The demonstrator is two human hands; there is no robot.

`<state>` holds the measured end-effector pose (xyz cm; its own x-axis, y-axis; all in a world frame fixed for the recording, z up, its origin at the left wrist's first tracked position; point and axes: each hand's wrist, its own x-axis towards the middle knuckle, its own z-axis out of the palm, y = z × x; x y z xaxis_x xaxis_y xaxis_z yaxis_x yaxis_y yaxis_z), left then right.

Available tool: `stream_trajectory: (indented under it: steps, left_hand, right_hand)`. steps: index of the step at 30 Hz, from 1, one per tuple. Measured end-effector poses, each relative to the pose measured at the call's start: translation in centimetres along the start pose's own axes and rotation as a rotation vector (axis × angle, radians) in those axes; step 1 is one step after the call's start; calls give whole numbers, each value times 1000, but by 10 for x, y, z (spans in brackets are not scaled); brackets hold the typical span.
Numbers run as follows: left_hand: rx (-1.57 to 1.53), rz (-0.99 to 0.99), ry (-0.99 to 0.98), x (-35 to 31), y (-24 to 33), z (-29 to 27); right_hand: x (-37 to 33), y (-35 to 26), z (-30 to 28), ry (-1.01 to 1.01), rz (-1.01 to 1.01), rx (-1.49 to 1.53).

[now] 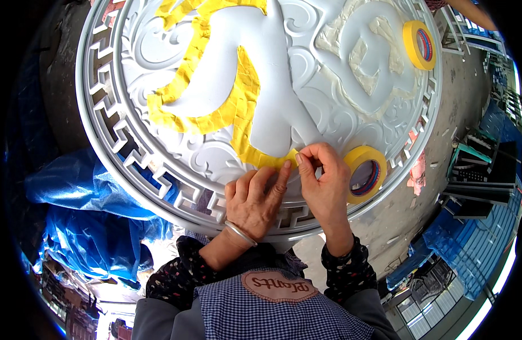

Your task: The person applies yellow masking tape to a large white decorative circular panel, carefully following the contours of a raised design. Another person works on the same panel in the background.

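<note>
A round, silver-grey relief panel [210, 152] with raised swirls and figures lies before me. Short overlapping pieces of yellow masking tape [247, 90] follow the outline of a smooth raised shape [269, 85]. At the near end of that line, my right hand [327, 184] pinches the tip of the tape between thumb and bent fingers. My left hand [253, 199] lies just beside it, palm down, fingers apart and empty, one fingertip pressing the tape onto the panel. A yellow tape roll [354, 198] sits right of my right hand, partly behind it.
A second yellow tape roll [411, 48] rests near the panel's far right rim. Pale masking [357, 73] surrounds another raised figure. Blue tarpaulin [91, 184] is bunched at the left. Black frames [482, 184] stand at the right. Another person's arm [473, 12] shows at the top right.
</note>
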<state>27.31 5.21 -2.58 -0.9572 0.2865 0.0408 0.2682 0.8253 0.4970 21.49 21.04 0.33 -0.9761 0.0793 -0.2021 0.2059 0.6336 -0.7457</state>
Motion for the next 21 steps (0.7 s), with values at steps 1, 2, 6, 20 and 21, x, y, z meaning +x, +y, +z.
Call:
stream_trajectory:
  steps: [1, 2, 6, 20, 21]
  left_hand:
    - [4, 1, -1, 0, 0, 0]
    - [7, 2, -4, 0, 0, 0]
    - [14, 6, -14, 0, 0, 0]
    - [23, 2, -36, 0, 0, -2]
    - [22, 4, -31, 0, 0, -1]
  right_hand:
    - [0, -1, 0, 4, 4, 5]
    - [0, -1, 1, 8, 8, 9]
    - [0, -2, 2, 13, 20, 7]
    - [0, -1, 2, 15, 9, 2]
    - [0, -1, 3, 16, 11, 2]
